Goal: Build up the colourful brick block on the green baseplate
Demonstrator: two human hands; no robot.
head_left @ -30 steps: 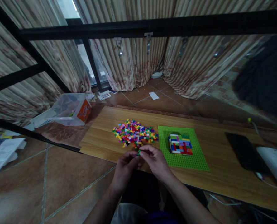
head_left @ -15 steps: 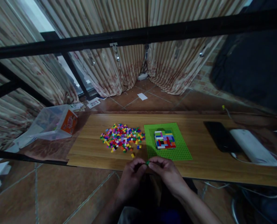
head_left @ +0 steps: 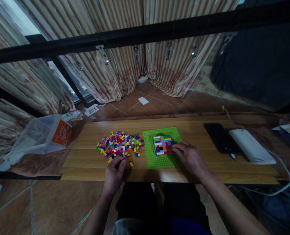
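Clock positions are taken from the brick model, with twelve o'clock pointing away from the seated person. The right hand (head_left: 187, 156) is at four o'clock, palm down, thumb and forefinger narrowed to a pinch at the model's right edge; whether a brick sits between the fingertips cannot be told. The left hand (head_left: 115, 171) is at eight o'clock, thumb and forefinger drawn close together at the near edge of the loose brick pile (head_left: 120, 145); whether it grips a piece likewise cannot be told. The brick model (head_left: 162, 145), a low multicoloured block, stands on the green studded baseplate (head_left: 154, 161), which lies flat on the wood-grain table (head_left: 86, 163). The pile is spread at nine o'clock, just beside the baseplate; a single yellow brick (head_left: 131, 164) lies apart at eight o'clock. At three o'clock, well apart from the model, are a flat black device (head_left: 219, 138) and, just beyond, a white oblong device (head_left: 252, 147). A clear plastic bin (head_left: 34, 135) with an orange label (head_left: 62, 132) stands off the table at nine o'clock. White paper (head_left: 143, 100) lies on the tiled floor at eleven o'clock; striped curtains (head_left: 120, 71) hang beyond, behind a black bar (head_left: 125, 32).
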